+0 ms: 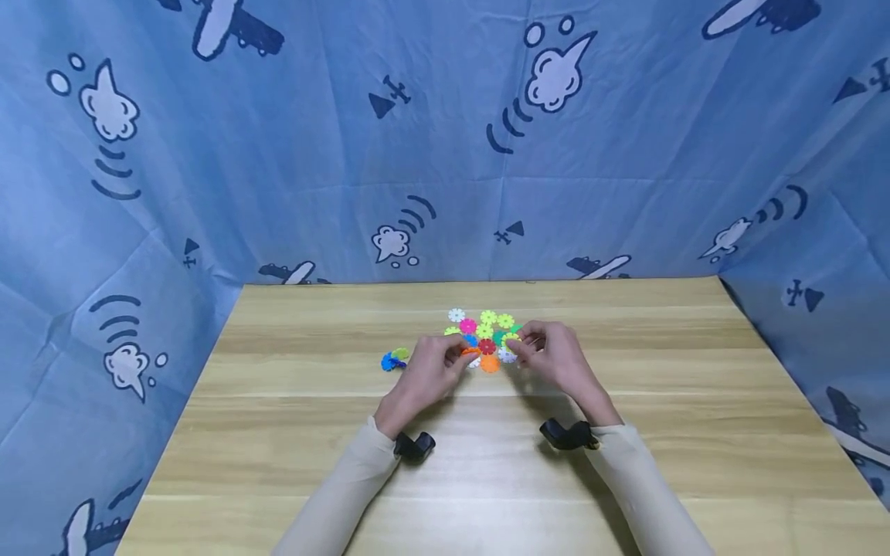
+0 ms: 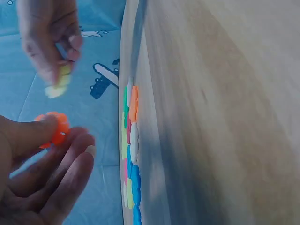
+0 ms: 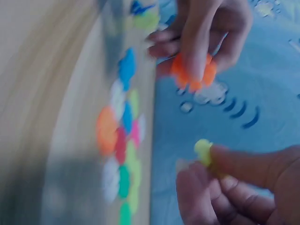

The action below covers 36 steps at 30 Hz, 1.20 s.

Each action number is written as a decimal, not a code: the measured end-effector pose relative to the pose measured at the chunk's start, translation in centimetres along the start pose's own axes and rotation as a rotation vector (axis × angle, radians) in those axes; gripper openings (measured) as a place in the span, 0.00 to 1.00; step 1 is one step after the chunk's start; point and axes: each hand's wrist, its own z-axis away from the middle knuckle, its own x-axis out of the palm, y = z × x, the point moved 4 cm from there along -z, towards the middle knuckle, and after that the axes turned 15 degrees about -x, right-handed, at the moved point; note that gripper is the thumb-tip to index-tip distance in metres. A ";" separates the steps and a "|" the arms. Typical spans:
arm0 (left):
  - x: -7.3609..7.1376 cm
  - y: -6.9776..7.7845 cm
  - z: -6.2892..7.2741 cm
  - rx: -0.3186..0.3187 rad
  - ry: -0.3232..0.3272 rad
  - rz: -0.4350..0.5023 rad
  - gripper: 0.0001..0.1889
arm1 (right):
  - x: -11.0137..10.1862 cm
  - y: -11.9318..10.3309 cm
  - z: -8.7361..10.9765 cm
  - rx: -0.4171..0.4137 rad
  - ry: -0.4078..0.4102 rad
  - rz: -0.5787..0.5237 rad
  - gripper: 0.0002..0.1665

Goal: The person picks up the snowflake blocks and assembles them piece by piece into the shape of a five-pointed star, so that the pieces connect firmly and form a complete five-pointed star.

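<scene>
My left hand (image 1: pixel 424 377) pinches an orange notched plastic snowflake disc (image 2: pixel 62 123) between thumb and index finger, raised over the table. To its right, my right hand (image 1: pixel 558 360) pinches a yellow snowflake disc (image 3: pixel 203 149) between thumb and fingers, also raised. The two held discs face each other with a gap between them. Beneath and beyond the hands, several loose discs lie flat in a cluster, among them a red disc (image 1: pixel 487 347), another orange disc (image 1: pixel 490 364) and a pink disc (image 1: pixel 468 326). My hands hide part of the cluster.
Left of my left hand lies a small group with a blue disc (image 1: pixel 388 362) and a yellow-green disc (image 1: pixel 399 353). All rest on a wood-grain table (image 1: pixel 292 432). A blue printed curtain (image 1: pixel 445 154) hangs behind the table and along both sides.
</scene>
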 end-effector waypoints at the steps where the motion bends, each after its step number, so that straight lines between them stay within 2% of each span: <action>1: -0.1 0.1 0.0 0.008 0.008 -0.001 0.06 | 0.0 -0.4 0.0 -0.009 -0.004 -0.019 0.11; 8: -0.3 0.5 0.3 0.045 0.034 0.022 0.06 | 0.2 -2.3 0.2 -0.066 -0.021 -0.114 0.11; 14: -0.5 0.7 0.4 0.055 0.056 0.024 0.05 | 0.3 -2.7 0.5 -0.063 -0.063 -0.155 0.10; 21: -0.7 1.0 0.5 0.093 0.090 -0.008 0.05 | 0.5 -3.1 0.5 -0.061 -0.123 -0.147 0.11; 27: -0.9 1.1 0.5 0.108 0.101 -0.023 0.06 | 0.5 -3.0 0.5 -0.065 -0.130 -0.168 0.11; 36: -1.2 1.4 0.8 0.211 0.116 -0.002 0.05 | 0.8 -3.5 0.5 -0.058 -0.172 -0.232 0.13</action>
